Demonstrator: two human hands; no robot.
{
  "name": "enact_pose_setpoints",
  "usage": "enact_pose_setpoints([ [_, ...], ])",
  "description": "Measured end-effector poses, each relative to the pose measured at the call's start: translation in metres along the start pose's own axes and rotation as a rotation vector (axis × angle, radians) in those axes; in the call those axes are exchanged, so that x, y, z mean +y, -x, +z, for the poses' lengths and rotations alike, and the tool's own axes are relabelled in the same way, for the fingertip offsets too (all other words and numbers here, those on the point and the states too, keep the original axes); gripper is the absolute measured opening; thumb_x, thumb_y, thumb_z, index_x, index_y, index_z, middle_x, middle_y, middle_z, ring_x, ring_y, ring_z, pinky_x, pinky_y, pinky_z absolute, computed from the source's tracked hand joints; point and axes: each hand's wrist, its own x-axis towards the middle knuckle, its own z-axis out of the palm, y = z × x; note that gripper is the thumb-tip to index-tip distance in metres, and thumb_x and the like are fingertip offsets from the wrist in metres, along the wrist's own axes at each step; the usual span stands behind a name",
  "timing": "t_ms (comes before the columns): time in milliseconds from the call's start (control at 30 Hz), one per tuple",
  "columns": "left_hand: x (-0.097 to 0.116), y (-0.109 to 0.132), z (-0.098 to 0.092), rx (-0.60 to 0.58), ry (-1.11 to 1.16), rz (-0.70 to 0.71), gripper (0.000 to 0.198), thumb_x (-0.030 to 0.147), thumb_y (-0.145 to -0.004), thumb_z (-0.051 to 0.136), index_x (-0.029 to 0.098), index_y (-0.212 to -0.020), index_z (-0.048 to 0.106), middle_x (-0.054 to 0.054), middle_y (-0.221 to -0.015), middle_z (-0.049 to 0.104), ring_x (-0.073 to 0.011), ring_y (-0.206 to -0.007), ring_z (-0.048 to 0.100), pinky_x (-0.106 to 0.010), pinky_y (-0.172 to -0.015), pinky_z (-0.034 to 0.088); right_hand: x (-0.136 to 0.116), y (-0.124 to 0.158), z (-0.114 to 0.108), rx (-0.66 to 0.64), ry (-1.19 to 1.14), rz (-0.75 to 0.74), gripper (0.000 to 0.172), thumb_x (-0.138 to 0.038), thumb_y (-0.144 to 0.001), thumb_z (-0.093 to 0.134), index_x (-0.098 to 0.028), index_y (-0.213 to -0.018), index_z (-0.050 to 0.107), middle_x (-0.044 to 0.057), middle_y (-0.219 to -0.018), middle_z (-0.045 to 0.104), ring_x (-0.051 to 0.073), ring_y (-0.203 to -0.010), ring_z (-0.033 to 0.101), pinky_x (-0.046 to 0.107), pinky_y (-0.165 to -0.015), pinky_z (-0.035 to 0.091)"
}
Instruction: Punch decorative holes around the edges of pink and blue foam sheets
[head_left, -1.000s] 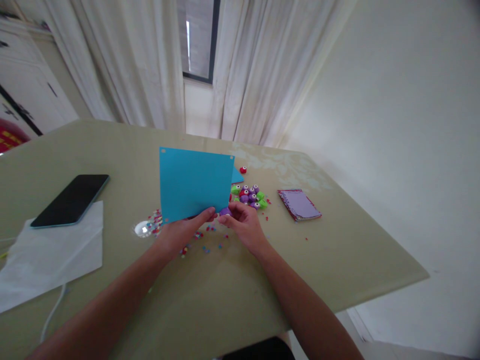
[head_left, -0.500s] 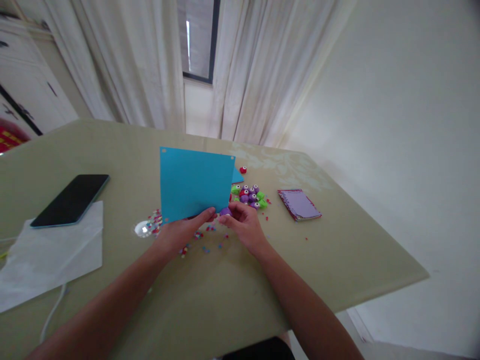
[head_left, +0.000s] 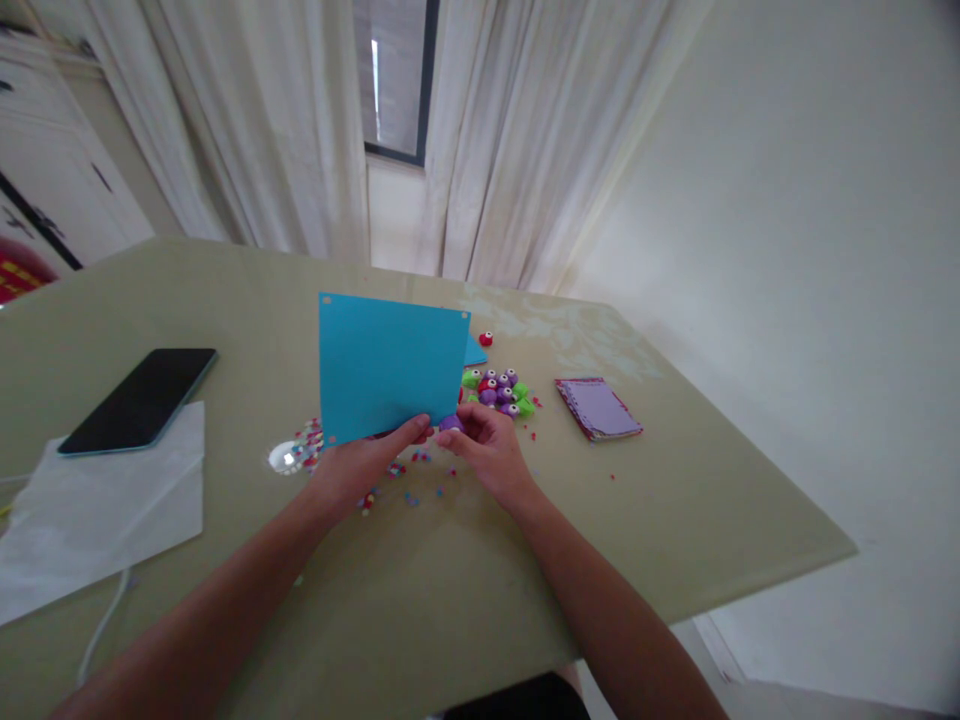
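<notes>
My left hand (head_left: 365, 465) pinches the lower edge of a blue card (head_left: 394, 365) and holds it upright, facing me. Small cut-outs show at the card's visible corners. Closed around a small purple paper punch (head_left: 451, 424), my right hand (head_left: 491, 445) keeps it at the card's lower right corner. How far the corner sits inside the punch is hidden. Beyond my right hand lies a cluster of purple, red and green punches (head_left: 505, 391) with round white eyes. Tiny coloured paper bits (head_left: 416, 457) are scattered on the table beneath my hands.
A pad of edge-punched papers (head_left: 599, 408) lies to the right. To the left, a dark tablet (head_left: 141, 401) rests partly on a white sheet (head_left: 161, 500), near a white cable (head_left: 103, 625). A lone red punch (head_left: 486, 339) and more blue paper (head_left: 474, 351) lie behind the card.
</notes>
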Motion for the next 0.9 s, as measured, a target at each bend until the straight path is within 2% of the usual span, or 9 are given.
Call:
enact_pose_setpoints([
  [167, 0.009, 0.003, -0.004, -0.061, -0.072, -0.044, 0.043, 0.043, -0.093, 0.072, 0.037, -0.135, 0.080, -0.004, -0.139, 0.077, -0.0394, -0.120, 0.074, -0.045, -0.099, 0.060, 0.003, 0.000, -0.001, 0.004, 0.013, 0.002, 0.046, -0.057, -0.065, 0.096, -0.022, -0.080, 0.072, 0.001, -0.077, 0.067, 0.017, -0.070, 0.057, 0.030, -0.065, 0.047],
  [267, 0.018, 0.005, -0.008, -0.098, -0.097, -0.042, 0.041, 0.040, -0.100, 0.063, 0.037, -0.138, 0.078, -0.003, -0.138, 0.078, -0.0389, -0.121, 0.074, -0.045, -0.100, 0.059, 0.002, 0.000, -0.001, 0.006, 0.021, 0.011, 0.044, -0.056, -0.066, 0.096, -0.022, -0.079, 0.071, 0.000, -0.075, 0.065, 0.016, -0.069, 0.055, 0.029, -0.064, 0.045],
  [467, 0.016, 0.003, -0.005, -0.052, -0.071, -0.080, 0.041, 0.036, -0.099, 0.065, 0.038, -0.137, 0.079, -0.001, -0.139, 0.077, -0.0369, -0.130, 0.071, -0.045, -0.109, 0.055, -0.002, 0.000, -0.001, -0.015, 0.024, 0.013, 0.042, -0.055, -0.068, 0.094, -0.022, -0.081, 0.070, -0.001, -0.076, 0.063, 0.016, -0.069, 0.052, 0.029, -0.063, 0.042],
  [533, 0.018, 0.003, -0.005, -0.053, -0.054, -0.131, 0.038, 0.042, -0.102, 0.061, 0.036, -0.134, 0.081, -0.002, -0.135, 0.079, -0.0367, -0.126, 0.073, -0.046, -0.106, 0.057, 0.000, 0.000, -0.001, -0.011, 0.026, 0.003, 0.042, -0.054, -0.070, 0.093, -0.022, -0.078, 0.068, -0.002, -0.072, 0.059, 0.015, -0.066, 0.048, 0.028, -0.061, 0.039],
  [633, 0.028, 0.005, -0.009, -0.082, -0.047, -0.128, 0.038, 0.042, -0.101, 0.063, 0.034, -0.133, 0.081, -0.004, -0.137, 0.078, -0.0375, -0.125, 0.073, -0.046, -0.105, 0.058, 0.002, 0.000, -0.002, -0.007, 0.034, -0.008, 0.043, -0.054, -0.072, 0.093, -0.022, -0.075, 0.064, -0.004, -0.069, 0.053, 0.013, -0.064, 0.044, 0.028, -0.059, 0.035],
  [767, 0.039, 0.008, -0.016, -0.088, -0.018, -0.166, 0.039, 0.044, -0.102, 0.060, 0.033, -0.132, 0.082, -0.006, -0.131, 0.081, -0.0368, -0.121, 0.075, -0.044, -0.101, 0.059, 0.001, 0.000, -0.001, 0.004, 0.074, -0.007, 0.046, -0.057, -0.071, 0.092, -0.022, -0.074, 0.061, -0.004, -0.069, 0.053, 0.013, -0.064, 0.044, 0.028, -0.059, 0.034],
  [900, 0.034, 0.007, -0.014, -0.084, -0.013, -0.127, 0.038, 0.044, -0.102, 0.061, 0.032, -0.131, 0.083, -0.005, -0.131, 0.081, -0.0360, -0.121, 0.075, -0.042, -0.101, 0.059, -0.002, -0.001, 0.000, 0.001, 0.076, -0.010, 0.046, -0.057, -0.071, 0.092, -0.022, -0.075, 0.063, -0.003, -0.069, 0.055, 0.014, -0.064, 0.045, 0.029, -0.060, 0.034],
])
